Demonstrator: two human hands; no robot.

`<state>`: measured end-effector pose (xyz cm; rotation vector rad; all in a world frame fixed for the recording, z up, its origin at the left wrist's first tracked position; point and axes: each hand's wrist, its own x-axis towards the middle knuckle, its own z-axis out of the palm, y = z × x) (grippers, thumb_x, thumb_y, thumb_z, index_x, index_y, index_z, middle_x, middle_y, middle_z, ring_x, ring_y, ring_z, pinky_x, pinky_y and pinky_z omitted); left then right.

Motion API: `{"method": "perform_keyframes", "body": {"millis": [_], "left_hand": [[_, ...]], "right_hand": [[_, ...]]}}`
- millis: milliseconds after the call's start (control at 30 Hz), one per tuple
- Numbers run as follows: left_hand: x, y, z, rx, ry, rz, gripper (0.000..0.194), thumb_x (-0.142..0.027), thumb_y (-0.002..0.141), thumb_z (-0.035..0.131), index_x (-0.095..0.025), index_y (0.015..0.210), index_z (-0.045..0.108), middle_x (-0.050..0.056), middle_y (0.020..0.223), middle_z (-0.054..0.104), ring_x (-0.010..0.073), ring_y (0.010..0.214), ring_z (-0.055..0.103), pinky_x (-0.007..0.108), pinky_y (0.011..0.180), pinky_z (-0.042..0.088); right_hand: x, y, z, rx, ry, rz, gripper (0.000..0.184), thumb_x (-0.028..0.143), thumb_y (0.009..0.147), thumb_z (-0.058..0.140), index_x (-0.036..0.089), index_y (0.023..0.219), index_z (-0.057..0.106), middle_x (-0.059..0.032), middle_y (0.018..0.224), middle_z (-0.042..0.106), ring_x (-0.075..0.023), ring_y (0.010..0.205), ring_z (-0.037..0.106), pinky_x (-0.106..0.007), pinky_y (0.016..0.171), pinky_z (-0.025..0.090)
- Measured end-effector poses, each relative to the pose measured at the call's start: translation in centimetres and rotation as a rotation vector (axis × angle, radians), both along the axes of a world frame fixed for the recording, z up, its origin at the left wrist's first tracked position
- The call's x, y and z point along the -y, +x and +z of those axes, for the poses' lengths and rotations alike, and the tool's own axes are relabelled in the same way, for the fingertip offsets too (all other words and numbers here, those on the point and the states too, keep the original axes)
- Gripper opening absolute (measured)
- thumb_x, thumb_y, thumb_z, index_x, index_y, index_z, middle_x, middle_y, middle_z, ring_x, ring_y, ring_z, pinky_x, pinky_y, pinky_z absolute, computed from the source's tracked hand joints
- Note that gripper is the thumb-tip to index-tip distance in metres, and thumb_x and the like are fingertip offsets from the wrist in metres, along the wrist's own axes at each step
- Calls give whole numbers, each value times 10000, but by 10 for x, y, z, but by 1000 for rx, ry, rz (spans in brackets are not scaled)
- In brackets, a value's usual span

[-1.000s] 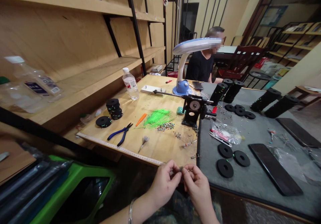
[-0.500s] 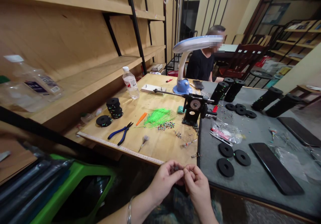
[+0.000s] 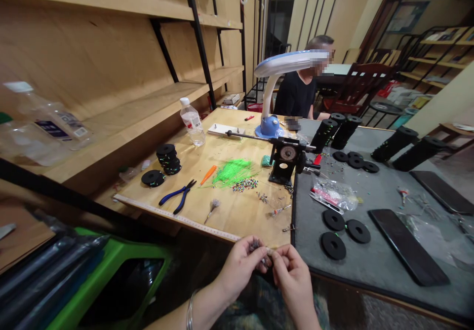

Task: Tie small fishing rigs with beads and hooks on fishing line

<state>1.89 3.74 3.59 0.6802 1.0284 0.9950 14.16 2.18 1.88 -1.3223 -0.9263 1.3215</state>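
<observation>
At the table's front edge, my left hand (image 3: pixel 242 261) is closed around a small greyish clump (image 3: pixel 255 245) that shows between thumb and fingers. My right hand (image 3: pixel 292 270) is pinched close beside it, its fingertips at a tiny pale piece (image 3: pixel 271 252) between the two hands. Its exact kind is too small to make out. On the wood ahead lie a small grey-tipped bundle (image 3: pixel 215 203), blue-handled pliers (image 3: pixel 178 196), an orange-handled tool (image 3: pixel 208 174), bright green strands (image 3: pixel 234 172) and a heap of coloured beads (image 3: pixel 246 185).
A black hand-cranked winder (image 3: pixel 283 160) and blue desk lamp (image 3: pixel 269 127) stand farther back. Black foam discs (image 3: pixel 358 232), foam stacks (image 3: pixel 394 144) and a dark flat bar (image 3: pixel 407 246) occupy the grey mat. A water bottle (image 3: pixel 192 123) stands left. Another person (image 3: pixel 294 93) sits beyond.
My hands have parted slightly at the fingertips, and more of the greyish clump shows in my left hand. Things on the table have stayed put.
</observation>
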Motion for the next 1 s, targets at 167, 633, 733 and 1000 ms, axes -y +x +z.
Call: {"method": "perform_keyframes", "body": {"millis": [167,633,733,1000], "left_hand": [[-1,1,-1,-5,-2,9,376,-430,643,785,-145,713,549,-2,597,612,119,570,579,215,527,458],[-1,2,-1,-49,22,20,367,-428,656,771,-146,708,540,-11,600,598,111,564,568,209,521,458],[-1,2,-2,-77,43,13,377,-444,661,764,-148,707,533,-16,602,584,112,562,566,213,518,463],[1,1,-3,-169,147,-11,345,-434,714,721,-154,722,519,-16,647,558,122,599,573,219,527,465]], "right_hand": [[1,-1,-1,-4,15,-10,484,640,675,688,191,626,514,90,413,425,-68,371,326,-185,387,250],[2,-2,-6,2,28,-4,456,610,704,682,194,632,511,95,413,422,-66,369,329,-184,386,244],[0,-3,-4,-6,17,-8,471,625,693,684,193,632,506,95,412,423,-63,369,322,-181,382,237],[1,-1,-2,-9,26,25,456,609,719,679,176,669,543,75,431,466,-68,383,353,-186,396,253]]}}
